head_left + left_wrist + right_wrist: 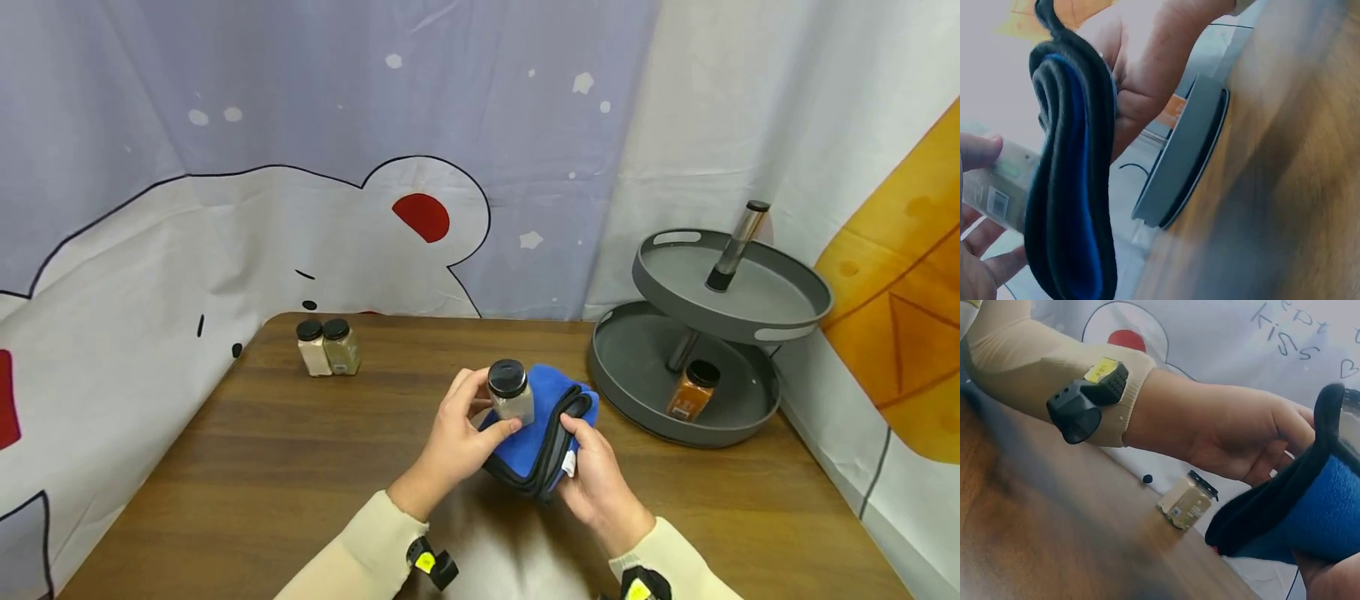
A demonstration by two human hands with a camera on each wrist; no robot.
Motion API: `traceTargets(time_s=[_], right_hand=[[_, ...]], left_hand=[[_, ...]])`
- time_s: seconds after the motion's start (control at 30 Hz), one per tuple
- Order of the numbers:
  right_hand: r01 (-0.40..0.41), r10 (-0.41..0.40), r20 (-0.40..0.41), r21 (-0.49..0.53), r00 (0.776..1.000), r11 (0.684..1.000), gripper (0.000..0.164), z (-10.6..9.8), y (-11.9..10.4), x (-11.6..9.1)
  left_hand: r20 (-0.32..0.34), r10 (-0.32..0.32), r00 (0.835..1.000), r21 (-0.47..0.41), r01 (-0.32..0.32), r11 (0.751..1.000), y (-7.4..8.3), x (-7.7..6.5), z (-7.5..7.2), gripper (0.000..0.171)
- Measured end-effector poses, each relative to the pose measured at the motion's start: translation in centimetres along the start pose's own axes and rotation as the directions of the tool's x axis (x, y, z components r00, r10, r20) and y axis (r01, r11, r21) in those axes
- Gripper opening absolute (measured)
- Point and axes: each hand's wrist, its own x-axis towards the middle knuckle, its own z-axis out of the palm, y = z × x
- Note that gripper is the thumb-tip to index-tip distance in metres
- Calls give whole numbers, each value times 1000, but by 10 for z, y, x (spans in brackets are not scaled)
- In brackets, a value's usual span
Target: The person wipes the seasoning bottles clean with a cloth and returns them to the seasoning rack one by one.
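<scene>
In the head view my left hand [457, 433] grips a clear spice jar [513, 407] with a black lid, thumb on one side and fingers on the other. My right hand [596, 487] holds a folded blue cloth [525, 450] with black edging, thumb on top. The jar's side lies against the cloth. In the left wrist view the cloth's folded layers [1066, 175] stand edge-on beside the jar [1007, 181], whose label carries a barcode. Part of the jar is hidden behind the cloth in the right wrist view.
Two jars with black lids [337, 346] stand side by side at the table's back left. A grey two-tier round tray [622, 400] stands at the right, an orange spice jar [692, 393] on its lower tier. A printed curtain [337, 242] hangs behind the wooden table [262, 467].
</scene>
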Motion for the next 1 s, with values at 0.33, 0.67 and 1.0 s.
traceTargets(time_s=[0.33, 0.67, 1.0], right_hand=[[347, -344, 64, -284, 937, 894, 35, 8, -8, -3], [586, -471, 397, -719, 788, 374, 57, -2, -8, 1], [733, -397, 687, -678, 608, -52, 81, -6, -12, 7]], left_hand=[[-28, 13, 1000, 211, -7, 977, -15, -5, 4, 63], [98, -59, 993, 422, 13, 907, -10, -2, 2, 58], [253, -122, 960, 312, 38, 949, 3, -1, -6, 49]])
